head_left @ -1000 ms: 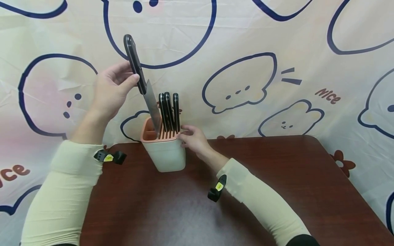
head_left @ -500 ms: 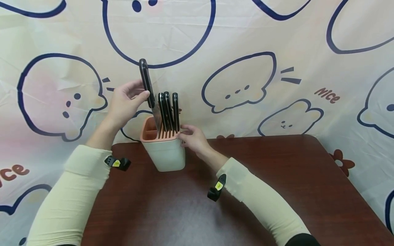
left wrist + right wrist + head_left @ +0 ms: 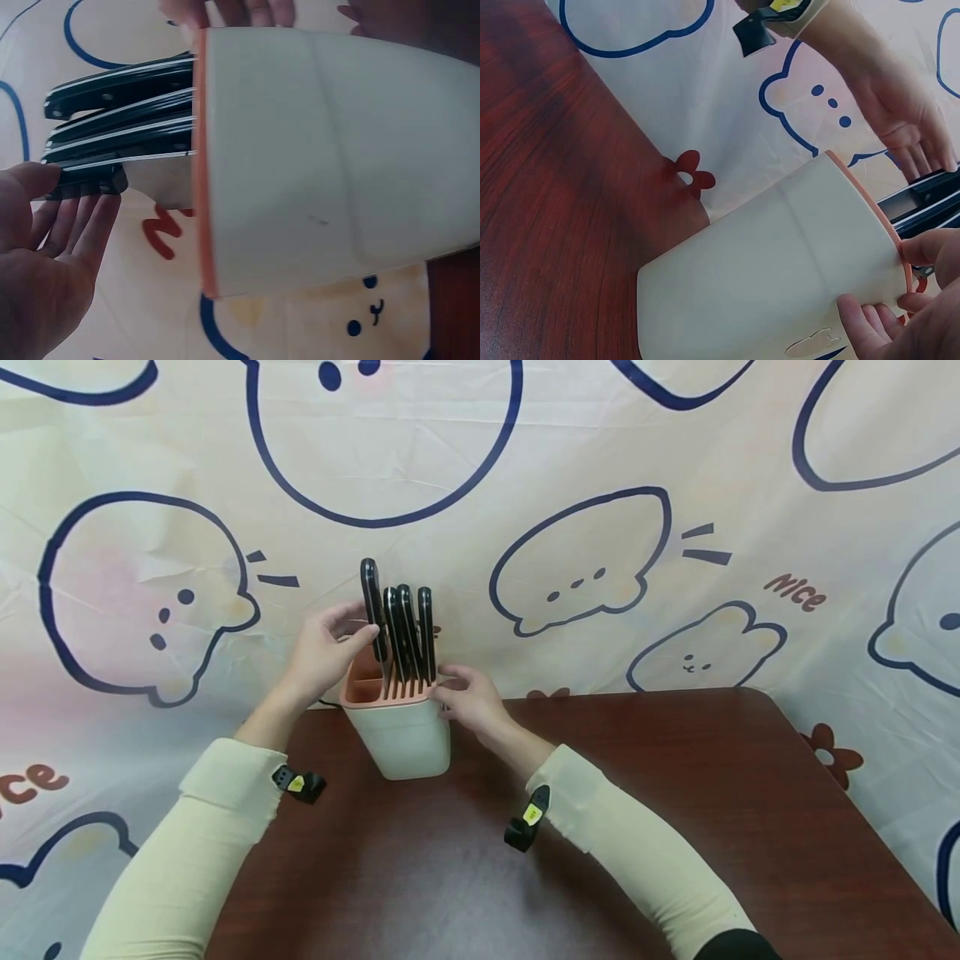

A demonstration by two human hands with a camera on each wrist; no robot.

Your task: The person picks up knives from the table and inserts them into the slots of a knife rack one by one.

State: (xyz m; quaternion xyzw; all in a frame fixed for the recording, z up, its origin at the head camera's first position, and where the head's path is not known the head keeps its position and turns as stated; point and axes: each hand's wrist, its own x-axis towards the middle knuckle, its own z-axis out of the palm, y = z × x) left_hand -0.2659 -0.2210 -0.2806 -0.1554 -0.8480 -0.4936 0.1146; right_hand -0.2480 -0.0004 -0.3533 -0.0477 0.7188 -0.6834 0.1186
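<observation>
My left hand [image 3: 321,652] pinches the black handle of a kitchen knife [image 3: 370,597] between thumb and fingers. Its blade [image 3: 166,180] is partly inside a slot at the top of a white knife block [image 3: 405,743] with an orange slotted rim; the lower blade is hidden. To the right of it, several black-handled knives [image 3: 425,627] stand upright in slots. My right hand [image 3: 476,703] holds the block's right side at the rim, and in the right wrist view its thumb and fingers [image 3: 862,322] lie against the rim and wall.
The block stands near the back edge of a dark reddish-brown table [image 3: 600,810]. Close behind hangs a pale cloth [image 3: 570,443] with cartoon drawings. An open orange compartment [image 3: 363,689] is at the block's left.
My left hand has moved down and to the right, and the knife has slid deeper into the slot and become more upright. My right hand has stayed at the block's side.
</observation>
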